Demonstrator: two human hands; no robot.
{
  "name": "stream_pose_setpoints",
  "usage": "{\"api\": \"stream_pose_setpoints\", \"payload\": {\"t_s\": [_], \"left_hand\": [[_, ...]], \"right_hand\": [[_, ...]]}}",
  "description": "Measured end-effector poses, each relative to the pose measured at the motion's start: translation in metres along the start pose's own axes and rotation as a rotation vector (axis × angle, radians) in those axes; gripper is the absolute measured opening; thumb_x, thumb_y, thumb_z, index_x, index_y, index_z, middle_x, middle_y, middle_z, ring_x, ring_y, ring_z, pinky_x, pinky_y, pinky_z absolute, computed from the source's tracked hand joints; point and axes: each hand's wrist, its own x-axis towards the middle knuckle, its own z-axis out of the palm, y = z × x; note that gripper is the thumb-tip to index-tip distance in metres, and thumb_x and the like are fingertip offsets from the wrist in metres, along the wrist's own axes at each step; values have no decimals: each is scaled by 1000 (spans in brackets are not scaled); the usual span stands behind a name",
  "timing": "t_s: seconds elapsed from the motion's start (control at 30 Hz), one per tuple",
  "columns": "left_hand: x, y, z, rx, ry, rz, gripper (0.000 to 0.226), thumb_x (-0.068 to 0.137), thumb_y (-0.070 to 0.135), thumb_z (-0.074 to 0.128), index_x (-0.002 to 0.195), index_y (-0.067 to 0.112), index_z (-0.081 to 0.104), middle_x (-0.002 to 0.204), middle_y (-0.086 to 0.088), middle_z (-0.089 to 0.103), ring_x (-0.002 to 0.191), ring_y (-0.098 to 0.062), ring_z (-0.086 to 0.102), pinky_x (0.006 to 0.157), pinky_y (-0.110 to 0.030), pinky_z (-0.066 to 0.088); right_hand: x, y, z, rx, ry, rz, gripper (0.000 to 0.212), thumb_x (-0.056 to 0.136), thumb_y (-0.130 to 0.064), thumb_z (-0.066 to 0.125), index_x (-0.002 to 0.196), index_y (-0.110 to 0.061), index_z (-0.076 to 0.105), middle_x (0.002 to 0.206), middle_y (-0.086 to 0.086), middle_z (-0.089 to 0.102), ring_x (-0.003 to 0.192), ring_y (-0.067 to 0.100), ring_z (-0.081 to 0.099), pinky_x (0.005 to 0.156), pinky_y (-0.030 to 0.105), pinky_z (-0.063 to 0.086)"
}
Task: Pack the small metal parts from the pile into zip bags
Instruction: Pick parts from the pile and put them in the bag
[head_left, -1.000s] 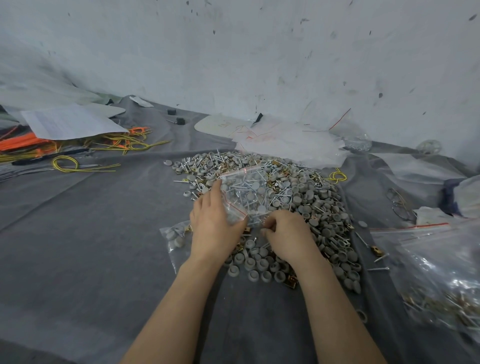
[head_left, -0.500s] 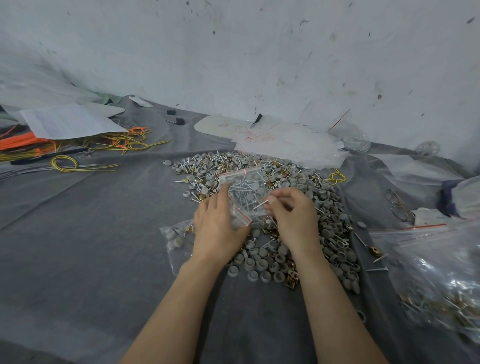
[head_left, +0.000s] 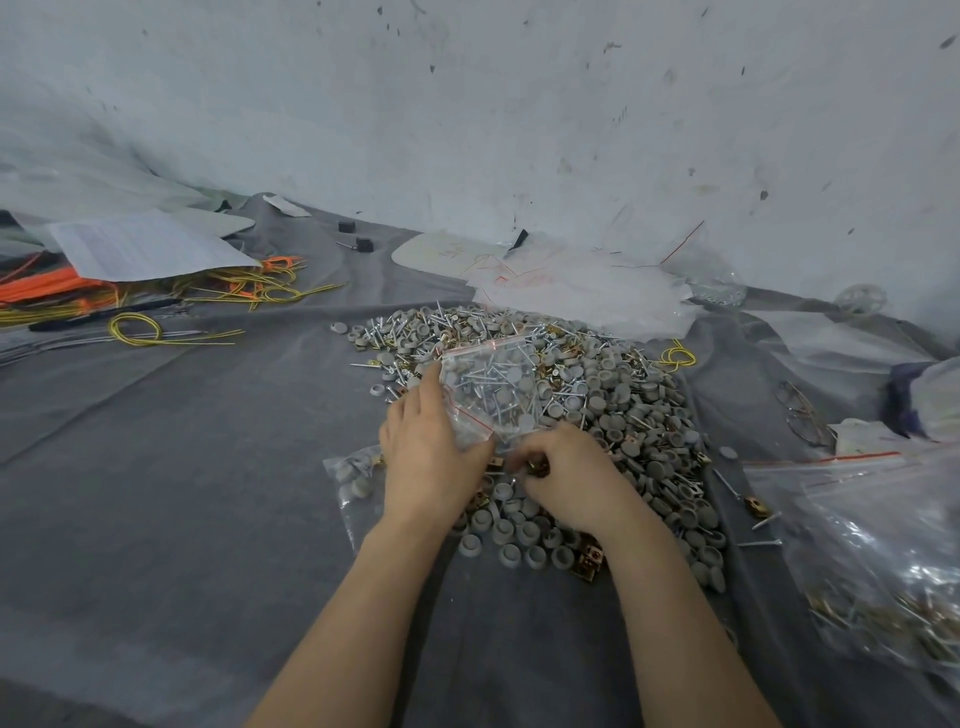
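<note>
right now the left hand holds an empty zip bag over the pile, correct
Not empty: the head view shows the zip bag that the left hand holds over the pile has screws and grey caps in it.

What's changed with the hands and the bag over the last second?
The right hand rose to the mouth of the zip bag half a second ago, then dropped back onto the pile, fingers curled at a brass piece; grip unclear. The left hand still holds the zip bag over the pile.
</note>
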Motion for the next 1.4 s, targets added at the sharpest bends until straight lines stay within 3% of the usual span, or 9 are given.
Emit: {"api": "stream_pose_setpoints", "payload": {"t_s": [0.3,0.47,0.67,0.73,0.83,0.93,1.03,1.2,1.4], "left_hand": [[0,-1,2,22,-7,22,88,79,31,72,149,15,21,143,-4,44,133,-24,32,109,-37,24],[0,-1,3,32,-10,28,89,81,32,71,150,15,19,145,-4,41,134,-24,30,110,-36,23],[0,0,1,28,-22,25,89,81,32,71,150,15,19,146,-4,40,135,-24,29,112,-37,22],[0,0,1,29,-23,20,89,81,33,71,150,16,19,145,-4,41,134,-24,30,112,-37,23],[0,0,2,41,-49,26,88,81,35,71,150,18,19,140,-2,45,131,-23,33,111,-39,26],[-1,0,4,50,-85,48,85,79,34,71,148,20,23,135,-1,48,127,-23,35,108,-37,29],[-1,1,5,66,-128,82,87,78,34,71,149,19,22,136,-1,47,127,-22,35,107,-36,27],[-1,0,5,48,-140,83,88,75,29,72,149,17,24,138,-3,46,129,-24,35,107,-37,27],[1,-1,4,30,-50,17,85,80,36,72,148,18,24,138,-2,49,130,-24,37,109,-40,28]], "right_hand": [[2,-2,4,-154,-72,32,11,94,-20,53,104,-18,59,114,6,57,111,26,51,99,43,40],[2,-5,2,-121,-93,49,10,92,-18,56,89,-27,52,110,2,61,108,23,53,96,40,44],[6,-2,8,-174,-97,72,17,95,-17,49,111,-14,54,118,7,54,112,26,49,97,43,42],[6,2,6,-64,-18,95,15,95,-16,50,109,-13,54,112,6,57,102,22,52,89,36,46],[7,7,0,184,159,124,3,94,-16,54,94,-18,55,90,-6,57,76,3,50,61,9,40],[8,6,-2,336,346,109,11,92,-13,59,87,-21,55,79,-15,52,68,-5,48,59,-2,37],[8,-3,3,414,456,41,13,89,-10,63,85,-22,57,79,-14,56,72,-6,51,62,-2,38],[7,-17,6,551,374,-94,14,91,-12,61,101,-20,64,95,-13,66,86,-9,59,75,0,43],[5,1,-8,664,453,28,18,94,-8,55,94,-24,61,90,-16,65,82,-5,63,67,3,45]]}}
